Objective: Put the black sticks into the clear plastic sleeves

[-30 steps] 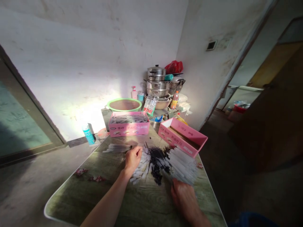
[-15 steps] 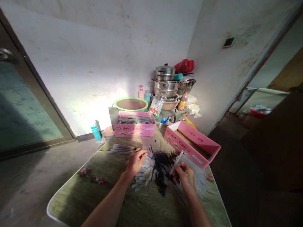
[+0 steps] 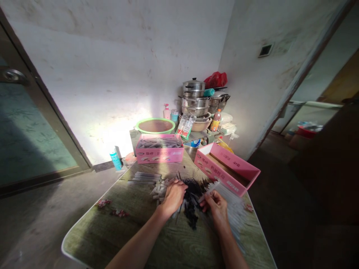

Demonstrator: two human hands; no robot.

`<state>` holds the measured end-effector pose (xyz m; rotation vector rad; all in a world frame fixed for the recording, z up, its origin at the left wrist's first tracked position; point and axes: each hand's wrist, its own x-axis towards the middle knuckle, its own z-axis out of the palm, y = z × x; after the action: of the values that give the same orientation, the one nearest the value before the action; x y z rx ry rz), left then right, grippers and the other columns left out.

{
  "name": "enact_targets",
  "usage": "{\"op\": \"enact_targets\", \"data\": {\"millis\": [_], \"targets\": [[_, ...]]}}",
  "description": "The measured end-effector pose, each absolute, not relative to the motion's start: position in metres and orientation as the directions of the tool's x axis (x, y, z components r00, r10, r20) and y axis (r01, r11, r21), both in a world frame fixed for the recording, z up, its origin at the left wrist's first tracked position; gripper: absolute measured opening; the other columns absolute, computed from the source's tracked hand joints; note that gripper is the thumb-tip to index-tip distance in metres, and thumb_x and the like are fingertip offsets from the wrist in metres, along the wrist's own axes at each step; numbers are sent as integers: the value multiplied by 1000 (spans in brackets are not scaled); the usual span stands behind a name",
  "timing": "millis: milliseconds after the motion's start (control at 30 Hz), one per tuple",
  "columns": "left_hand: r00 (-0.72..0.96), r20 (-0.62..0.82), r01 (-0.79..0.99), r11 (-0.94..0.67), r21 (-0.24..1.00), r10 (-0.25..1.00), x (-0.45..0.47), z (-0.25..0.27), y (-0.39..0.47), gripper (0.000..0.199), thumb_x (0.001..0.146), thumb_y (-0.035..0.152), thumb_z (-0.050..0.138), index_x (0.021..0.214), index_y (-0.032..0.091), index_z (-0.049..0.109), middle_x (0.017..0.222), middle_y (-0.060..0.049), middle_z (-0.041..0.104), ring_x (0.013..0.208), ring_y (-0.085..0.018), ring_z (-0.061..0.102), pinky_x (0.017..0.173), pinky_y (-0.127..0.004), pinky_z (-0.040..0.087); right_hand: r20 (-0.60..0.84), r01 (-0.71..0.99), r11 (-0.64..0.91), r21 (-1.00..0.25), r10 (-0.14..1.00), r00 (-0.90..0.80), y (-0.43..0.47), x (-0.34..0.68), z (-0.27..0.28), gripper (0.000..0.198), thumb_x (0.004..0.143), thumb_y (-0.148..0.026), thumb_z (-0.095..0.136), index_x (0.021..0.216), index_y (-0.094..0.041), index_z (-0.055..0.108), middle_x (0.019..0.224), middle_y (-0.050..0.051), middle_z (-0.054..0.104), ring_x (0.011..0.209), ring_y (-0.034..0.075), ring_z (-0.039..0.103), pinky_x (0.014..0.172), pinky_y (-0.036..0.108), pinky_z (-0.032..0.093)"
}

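Observation:
My right hand (image 3: pixel 217 206) pinches a whitish see-through tube (image 3: pixel 206 192), slanted up to the right. A bed of similar clear tubes (image 3: pixel 232 209) lies beside and beneath it. My left hand (image 3: pixel 175 196) is closed, fingertips at the edge of a heap of thin black pieces (image 3: pixel 191 213); what they hold, if anything, is hidden. Short whitish pieces (image 3: pixel 159 188) are scattered left of that hand and partly covered by it. Farther left, several tubes (image 3: pixel 146 177) lie side by side in a row.
Behind the heap stands a pink box (image 3: pixel 159 155) filled with slim grey sticks. An open pink box (image 3: pixel 224 170) sits at the right table edge. Beyond are a green-rimmed basin (image 3: pixel 137 127), stacked steel pots (image 3: pixel 195 101) and a bottle (image 3: pixel 215 120). A blue can (image 3: pixel 115 160) stands left.
My left hand has moved right, from the whitish pieces to the black heap. My right hand keeps the tube, now held lower and flatter. The view has shifted slightly.

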<state>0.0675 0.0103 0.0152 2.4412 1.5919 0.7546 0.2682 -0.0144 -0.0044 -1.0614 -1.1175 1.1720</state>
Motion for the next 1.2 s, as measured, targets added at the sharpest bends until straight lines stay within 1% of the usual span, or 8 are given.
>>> {"op": "enact_targets", "data": {"millis": [333,533,633,733,833,900,1000,1200], "targets": [[390,351,839,-486,246,851,69,10,11,14,87,13,52,79,20,62,84,-4,64,88,-22,54,82,-34,39,96,-208,103,-973,994,42,-22,267,-1,31,78,-43,70,70,-15,59,58,4,67,45,13,58,42,22,46],[302,470,776,-500,384,829,63,22,5,20,93,20,45,86,20,64,87,-5,65,89,-21,54,83,-35,40,91,-393,131,-910,989,120,-23,270,5,26,79,-38,70,70,-15,61,60,5,67,46,14,58,43,22,48],[218,520,637,-524,565,826,60,23,1,23,95,23,43,93,21,66,91,-6,67,92,-21,56,86,-35,42,74,-423,108,-900,993,96,-23,270,6,24,78,-36,71,72,-15,62,60,4,67,46,13,58,43,22,48],[141,451,409,-467,784,881,59,17,-1,22,92,25,49,103,20,68,96,-6,69,92,-19,60,84,-32,46,75,-433,91,-897,996,56,-23,268,5,23,77,-36,72,78,-15,63,64,5,69,47,13,59,42,22,48],[136,287,130,-304,944,948,60,7,0,30,86,27,59,113,16,66,84,-5,68,69,-14,60,65,-26,48,72,-431,65,-900,997,0,-25,264,4,23,77,-35,72,83,-15,63,68,6,70,48,14,60,41,22,47],[162,205,-40,-201,979,965,60,3,2,38,82,30,64,116,13,64,77,-3,65,58,-11,56,54,-23,45,57,-412,20,-911,995,-77,-28,262,5,23,78,-35,72,83,-14,62,65,5,69,46,13,59,40,22,46],[178,168,-224,-126,966,970,61,3,2,43,79,32,68,117,12,62,78,-3,63,61,-12,59,52,-22,46,23,-344,-53,-937,977,-211,-32,259,7,23,77,-34,72,82,-14,62,59,3,67,43,13,58,39,22,45],[155,118,-366,-54,929,981,57,14,-2,50,74,32,73,119,15,59,81,-4,65,65,-15,65,56,-25,50,-3,-260,-89,-961,949,-315,-36,254,7,23,76,-33,74,81,-13,63,58,3,67,44,13,59,39,20,44]]}}
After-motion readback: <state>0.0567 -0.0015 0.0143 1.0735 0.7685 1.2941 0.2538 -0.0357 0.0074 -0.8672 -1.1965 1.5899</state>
